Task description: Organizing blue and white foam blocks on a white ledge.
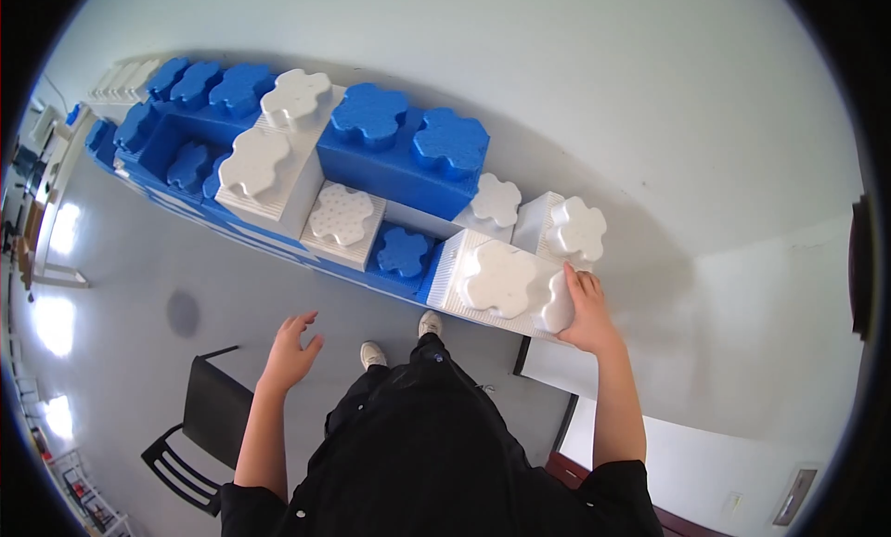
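Large blue and white foam-like building blocks with lobed studs are stacked in a long row along the wall. My right hand (592, 314) is on the right end of a white two-stud block (498, 279), its fingers around the outer stud. Left of that block, a blue block (402, 251) sits lower, beside a white block with a dotted stud (342, 215). A larger blue two-stud block (400, 157) stands higher behind them. My left hand (292, 349) hangs over the floor with fingers apart, touching nothing.
A black chair (219, 408) stands on the grey floor at the left, near my left forearm. The pale wall (626, 119) runs behind the blocks. A long white table (66, 182) is at the far left. White panels with dark edges lie below my right arm.
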`<state>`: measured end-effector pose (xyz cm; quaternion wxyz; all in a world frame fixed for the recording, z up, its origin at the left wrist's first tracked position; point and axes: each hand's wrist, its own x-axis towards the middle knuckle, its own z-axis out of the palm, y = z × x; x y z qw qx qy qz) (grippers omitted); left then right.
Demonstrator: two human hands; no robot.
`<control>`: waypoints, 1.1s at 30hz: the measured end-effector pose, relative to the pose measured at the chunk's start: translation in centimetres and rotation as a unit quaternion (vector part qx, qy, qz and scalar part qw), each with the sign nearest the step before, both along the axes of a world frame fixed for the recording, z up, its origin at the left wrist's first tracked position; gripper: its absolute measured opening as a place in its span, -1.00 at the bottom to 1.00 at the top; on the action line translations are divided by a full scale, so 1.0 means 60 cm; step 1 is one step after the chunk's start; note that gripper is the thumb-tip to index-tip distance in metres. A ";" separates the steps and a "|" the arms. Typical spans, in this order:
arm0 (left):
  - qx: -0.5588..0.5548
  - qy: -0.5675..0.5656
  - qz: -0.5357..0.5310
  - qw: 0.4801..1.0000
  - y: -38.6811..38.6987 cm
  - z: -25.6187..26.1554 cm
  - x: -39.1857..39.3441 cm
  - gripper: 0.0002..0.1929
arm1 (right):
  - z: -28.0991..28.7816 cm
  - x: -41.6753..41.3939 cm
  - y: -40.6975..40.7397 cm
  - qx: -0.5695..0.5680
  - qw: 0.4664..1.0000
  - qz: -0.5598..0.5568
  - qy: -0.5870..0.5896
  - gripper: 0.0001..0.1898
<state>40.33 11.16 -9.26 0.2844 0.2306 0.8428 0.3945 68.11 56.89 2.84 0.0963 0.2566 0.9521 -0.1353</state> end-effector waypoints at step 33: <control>-0.223 0.249 -0.249 0.909 0.660 0.087 0.251 0.25 | -0.124 -0.203 0.255 0.038 0.993 0.082 -0.071 0.50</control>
